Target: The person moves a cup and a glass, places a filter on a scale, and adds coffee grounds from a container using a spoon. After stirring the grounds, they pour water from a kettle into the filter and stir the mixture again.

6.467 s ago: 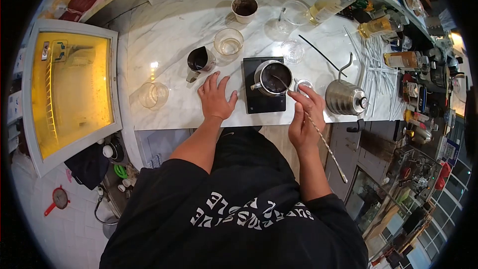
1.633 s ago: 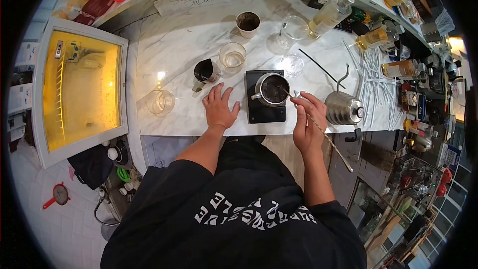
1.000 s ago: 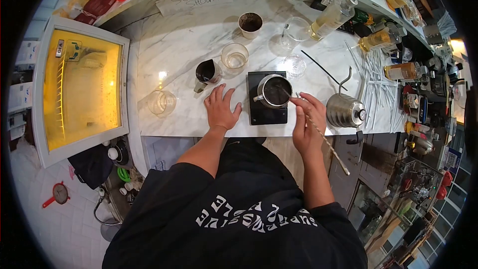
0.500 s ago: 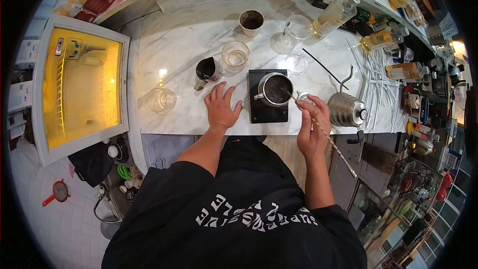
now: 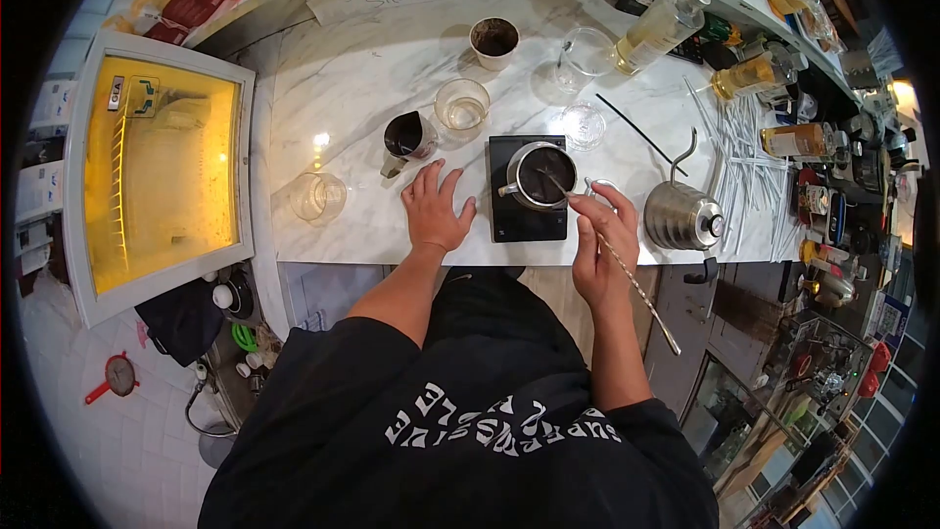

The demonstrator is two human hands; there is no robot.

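In my right hand (image 5: 605, 240) is a long bar spoon (image 5: 641, 296) with a twisted shaft, pinched between thumb and fingers. Its lower end dips into dark liquid in a metal cup (image 5: 513, 183) with a handle. That cup stands on a black scale (image 5: 529, 226). My left hand (image 5: 436, 211) lies on the marble counter with its fingers spread, holding nothing. Just beyond its fingertips are a small pitcher (image 5: 409, 136) with dark contents and a clear glass (image 5: 462, 108).
A gooseneck kettle (image 5: 681, 216) stands to the right, near white straws (image 5: 749, 167) and bottles (image 5: 660, 29). Farther back is a paper cup (image 5: 494, 43). Another glass (image 5: 318, 198) sits at left, beside a yellow-lit fridge door (image 5: 162, 181). A black straw (image 5: 641, 134) lies on the counter.
My right hand has shifted slightly left with the bar spoon, whose tip has moved within the dark liquid. My left hand stays in place.
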